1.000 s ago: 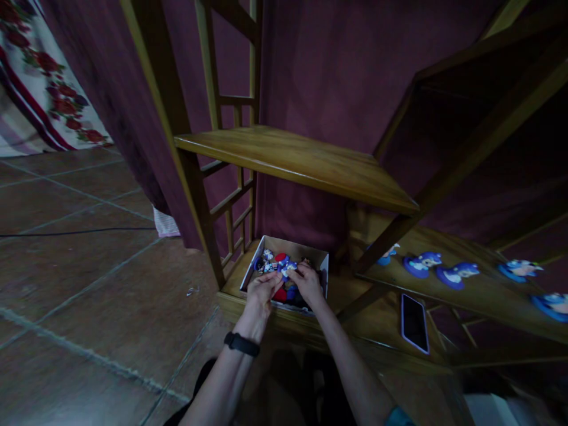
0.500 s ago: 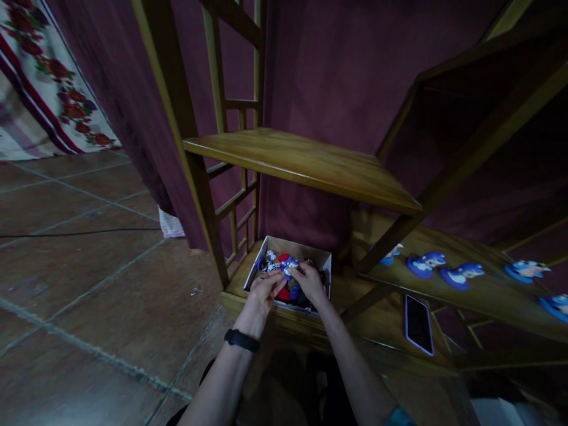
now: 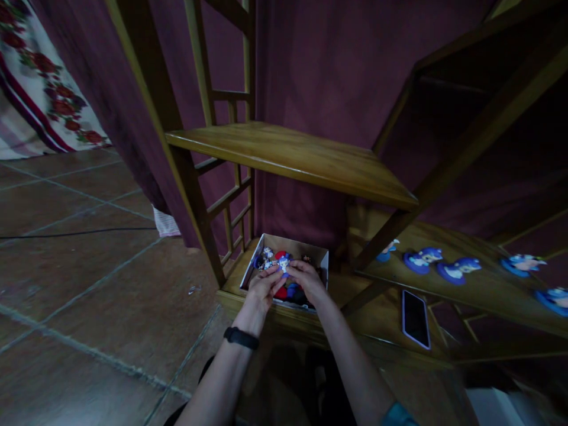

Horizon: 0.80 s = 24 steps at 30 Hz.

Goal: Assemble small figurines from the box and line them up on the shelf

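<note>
Between the fingertips of both hands is a small blue-and-white figurine (image 3: 284,265), held upright above an open cardboard box (image 3: 325,260). My left hand (image 3: 262,287) grips it from the left, and my right hand (image 3: 308,280) pinches it from the right. Inside the box lie more small figurines (image 3: 266,255) with white and dark parts, along with red and dark blue pieces (image 3: 293,291) partly covered by my hands. A black band circles my left wrist.
The box rests on the low board of a wooden shelf unit (image 3: 288,157). On the right-hand shelf stand several blue-based figurines (image 3: 459,270). A phone (image 3: 416,319) lies on the lower board. Purple curtain (image 3: 310,77) hangs behind; a cable (image 3: 80,232) crosses the tiled floor.
The figurine has turned upright in my fingers, its front now facing me. Both hands stay over the box, and the whole view has shifted slightly.
</note>
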### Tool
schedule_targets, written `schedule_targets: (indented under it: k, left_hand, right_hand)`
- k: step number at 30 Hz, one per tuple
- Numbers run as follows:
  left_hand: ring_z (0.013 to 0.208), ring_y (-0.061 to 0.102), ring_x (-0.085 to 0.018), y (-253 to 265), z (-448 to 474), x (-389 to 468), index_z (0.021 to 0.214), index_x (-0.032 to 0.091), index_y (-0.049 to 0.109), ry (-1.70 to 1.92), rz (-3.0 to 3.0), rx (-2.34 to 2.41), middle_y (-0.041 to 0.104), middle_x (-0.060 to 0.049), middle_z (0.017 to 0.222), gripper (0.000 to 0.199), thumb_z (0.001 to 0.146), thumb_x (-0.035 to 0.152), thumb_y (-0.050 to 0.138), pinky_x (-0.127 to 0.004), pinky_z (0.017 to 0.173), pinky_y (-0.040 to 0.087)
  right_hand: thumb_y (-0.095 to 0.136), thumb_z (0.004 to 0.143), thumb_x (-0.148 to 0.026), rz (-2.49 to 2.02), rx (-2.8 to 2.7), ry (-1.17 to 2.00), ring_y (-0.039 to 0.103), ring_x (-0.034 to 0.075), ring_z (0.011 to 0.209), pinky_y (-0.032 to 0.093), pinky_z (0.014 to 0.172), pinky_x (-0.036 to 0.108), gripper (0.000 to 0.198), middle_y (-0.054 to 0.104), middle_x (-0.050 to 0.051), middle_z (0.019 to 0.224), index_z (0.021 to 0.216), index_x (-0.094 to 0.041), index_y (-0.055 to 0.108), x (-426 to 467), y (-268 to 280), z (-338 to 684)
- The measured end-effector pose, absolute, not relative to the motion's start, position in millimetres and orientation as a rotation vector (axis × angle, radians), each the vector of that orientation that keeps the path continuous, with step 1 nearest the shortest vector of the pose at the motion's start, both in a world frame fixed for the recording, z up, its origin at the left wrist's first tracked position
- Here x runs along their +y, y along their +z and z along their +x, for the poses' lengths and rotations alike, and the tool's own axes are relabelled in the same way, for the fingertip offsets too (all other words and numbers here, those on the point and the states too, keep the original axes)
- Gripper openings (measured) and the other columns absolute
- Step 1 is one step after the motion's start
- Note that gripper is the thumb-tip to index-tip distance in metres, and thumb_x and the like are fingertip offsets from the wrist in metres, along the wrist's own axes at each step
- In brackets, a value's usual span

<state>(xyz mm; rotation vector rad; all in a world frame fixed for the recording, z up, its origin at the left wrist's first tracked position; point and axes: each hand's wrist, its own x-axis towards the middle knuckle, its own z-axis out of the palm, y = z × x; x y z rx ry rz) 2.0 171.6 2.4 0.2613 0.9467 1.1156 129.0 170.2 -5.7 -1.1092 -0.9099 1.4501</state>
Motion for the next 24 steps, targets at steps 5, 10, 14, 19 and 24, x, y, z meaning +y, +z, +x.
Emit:
schedule_targets:
  k: [5,10,14,19,24]
  left_hand:
    - [0.059,0.065,-0.012,4.8,4.0,171.0,0.077,0.009,0.061,1.132,0.259,0.932,0.067,-0.005,0.067,0.018,0.069,-0.007,0.059,-0.021,0.060,0.056]
    - [0.059,0.065,-0.011,3.6,8.1,168.8,0.075,0.009,0.062,1.202,0.226,0.974,0.066,-0.005,0.067,0.017,0.068,-0.007,0.061,-0.021,0.059,0.056]
    - [0.057,0.064,-0.011,1.1,11.1,167.0,0.074,0.009,0.063,1.264,0.193,0.999,0.066,-0.004,0.066,0.018,0.067,-0.007,0.062,-0.020,0.058,0.055]
    - [0.057,0.064,-0.011,0.6,7.5,167.9,0.074,0.010,0.062,1.230,0.194,0.990,0.065,-0.004,0.065,0.018,0.067,-0.006,0.062,-0.021,0.058,0.055]
    - [0.058,0.064,-0.011,1.3,2.9,169.3,0.078,0.012,0.060,1.187,0.191,0.989,0.066,-0.003,0.066,0.020,0.068,-0.006,0.061,-0.022,0.060,0.055]
  right_hand:
    - [0.077,0.053,-0.031,-1.058,-0.768,1.519,0.060,0.014,0.074,0.046,0.071,0.027,0.028,0.066,0.001,0.079,0.075,-0.019,0.064,167.7,-1.3,127.7]
    - [0.077,0.052,-0.028,-1.039,-0.712,1.515,0.060,0.015,0.075,0.047,0.073,0.028,0.028,0.065,0.001,0.078,0.074,-0.018,0.062,168.4,-3.0,123.1]
    - [0.075,0.053,-0.028,-1.063,-0.694,1.491,0.060,0.015,0.075,0.047,0.071,0.027,0.027,0.065,0.001,0.077,0.074,-0.018,0.061,167.6,-6.9,118.5]
    - [0.072,0.056,-0.027,-1.071,-0.638,1.431,0.061,0.015,0.076,0.047,0.071,0.026,0.025,0.065,0.000,0.079,0.077,-0.019,0.061,163.7,-7.3,112.8]
    - [0.070,0.058,-0.028,-1.075,-0.612,1.489,0.062,0.015,0.073,0.049,0.070,0.029,0.024,0.067,0.002,0.079,0.078,-0.019,0.062,165.5,-5.2,116.5]
